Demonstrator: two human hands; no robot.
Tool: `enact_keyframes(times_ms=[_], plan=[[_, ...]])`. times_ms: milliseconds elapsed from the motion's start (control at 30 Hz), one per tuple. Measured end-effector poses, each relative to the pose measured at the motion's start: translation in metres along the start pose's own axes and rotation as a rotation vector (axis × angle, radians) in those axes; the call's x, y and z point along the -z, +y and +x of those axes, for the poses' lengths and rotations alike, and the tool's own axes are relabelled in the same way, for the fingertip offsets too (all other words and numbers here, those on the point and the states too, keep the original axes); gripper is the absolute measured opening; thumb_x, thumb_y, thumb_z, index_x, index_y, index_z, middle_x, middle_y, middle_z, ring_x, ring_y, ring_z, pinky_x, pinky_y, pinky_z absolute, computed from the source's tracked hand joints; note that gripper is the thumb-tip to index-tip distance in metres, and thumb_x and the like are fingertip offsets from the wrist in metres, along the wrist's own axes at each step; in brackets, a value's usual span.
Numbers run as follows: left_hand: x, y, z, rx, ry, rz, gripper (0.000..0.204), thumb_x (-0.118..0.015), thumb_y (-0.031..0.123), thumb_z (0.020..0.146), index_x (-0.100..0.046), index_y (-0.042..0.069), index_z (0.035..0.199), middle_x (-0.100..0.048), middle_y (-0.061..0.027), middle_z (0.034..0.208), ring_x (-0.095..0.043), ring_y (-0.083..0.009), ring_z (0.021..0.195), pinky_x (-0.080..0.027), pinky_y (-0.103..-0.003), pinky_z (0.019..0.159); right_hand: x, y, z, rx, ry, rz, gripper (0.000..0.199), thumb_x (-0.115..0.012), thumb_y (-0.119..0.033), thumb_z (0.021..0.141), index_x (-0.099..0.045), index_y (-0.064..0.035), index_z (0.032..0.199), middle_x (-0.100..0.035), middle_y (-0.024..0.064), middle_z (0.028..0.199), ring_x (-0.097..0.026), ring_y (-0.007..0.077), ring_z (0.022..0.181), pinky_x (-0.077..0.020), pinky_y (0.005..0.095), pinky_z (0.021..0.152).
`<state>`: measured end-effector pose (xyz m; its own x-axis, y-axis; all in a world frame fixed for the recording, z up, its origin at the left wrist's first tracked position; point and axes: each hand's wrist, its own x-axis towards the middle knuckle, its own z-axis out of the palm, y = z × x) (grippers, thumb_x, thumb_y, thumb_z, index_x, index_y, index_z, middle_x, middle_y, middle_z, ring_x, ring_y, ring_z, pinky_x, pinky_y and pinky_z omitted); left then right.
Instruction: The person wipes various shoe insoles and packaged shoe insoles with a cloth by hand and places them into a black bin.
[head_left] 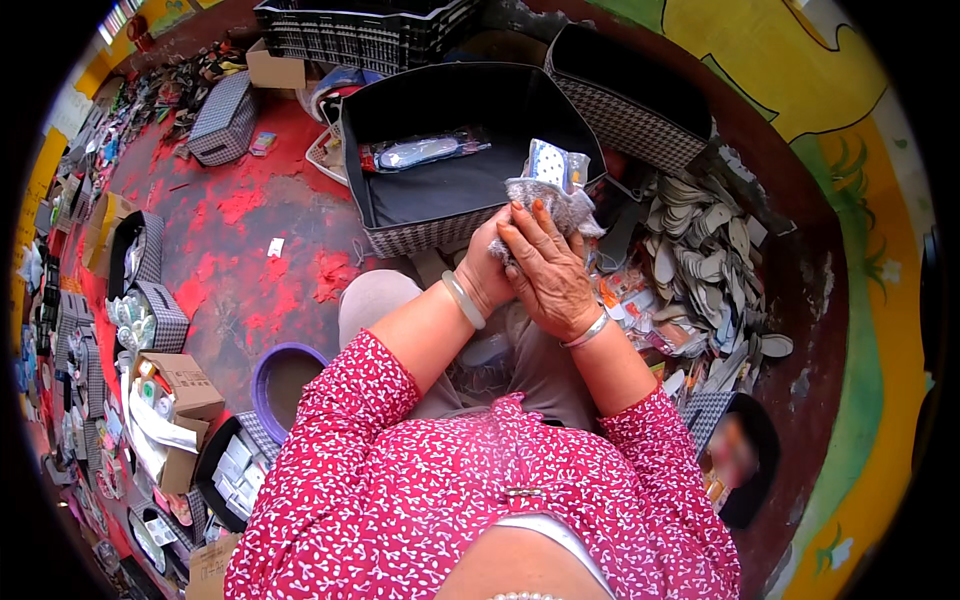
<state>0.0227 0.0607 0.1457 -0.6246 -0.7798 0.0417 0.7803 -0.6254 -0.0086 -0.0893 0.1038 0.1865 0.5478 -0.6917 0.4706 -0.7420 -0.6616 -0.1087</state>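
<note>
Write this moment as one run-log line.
left hand: on bundle | right hand: on bundle | bundle: grey, fuzzy, dotted top | bin: open, packet inside

A cardboard box [212,568] bears dark print, too small to read.

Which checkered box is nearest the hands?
The big open box just beyond the left hand, with a packet lying inside; other checkered boxes sit farther away.

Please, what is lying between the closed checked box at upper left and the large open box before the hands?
In the head view, a small colourful packet on the floor and a white-rimmed container close to the open box.
</note>
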Motion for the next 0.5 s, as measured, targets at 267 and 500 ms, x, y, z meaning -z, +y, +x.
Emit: enact_keyframes(times_ms=[267, 500], plan=[[0.016, 0.007, 0.000, 0.202, -0.162, 0.410, 0.045, -0.031, 0.037, 0.098, -0.043, 0.006, 0.128, -0.056, -0.0158, 0.119, -0.061, -0.0262, 0.097, -0.054, -0.038, 0.078, -0.002, 0.050, 0.040, -0.146, 0.270, 0.020, 0.040, -0.053, -0.015, 0.085, -0.053, -0.0047, 0.123, -0.050, 0.0191, 0.129, -0.044, 0.0339, 0.123, -0.0342, 0.0431, 0.098], [-0.010, -0.003, -0.001, 0.171, -0.117, 0.432, 0.058, -0.029, 0.045, 0.096, -0.034, 0.003, 0.137, -0.051, -0.0218, 0.125, -0.060, -0.0278, 0.101, -0.054, -0.037, 0.075, 0.008, 0.121, 0.053, -0.595, 0.464, 0.358, 0.026, -0.050, -0.024, 0.094, -0.060, -0.0043, 0.108, -0.066, 0.0119, 0.096, -0.064, 0.0203, 0.082, -0.0508, 0.0302, 0.072]])
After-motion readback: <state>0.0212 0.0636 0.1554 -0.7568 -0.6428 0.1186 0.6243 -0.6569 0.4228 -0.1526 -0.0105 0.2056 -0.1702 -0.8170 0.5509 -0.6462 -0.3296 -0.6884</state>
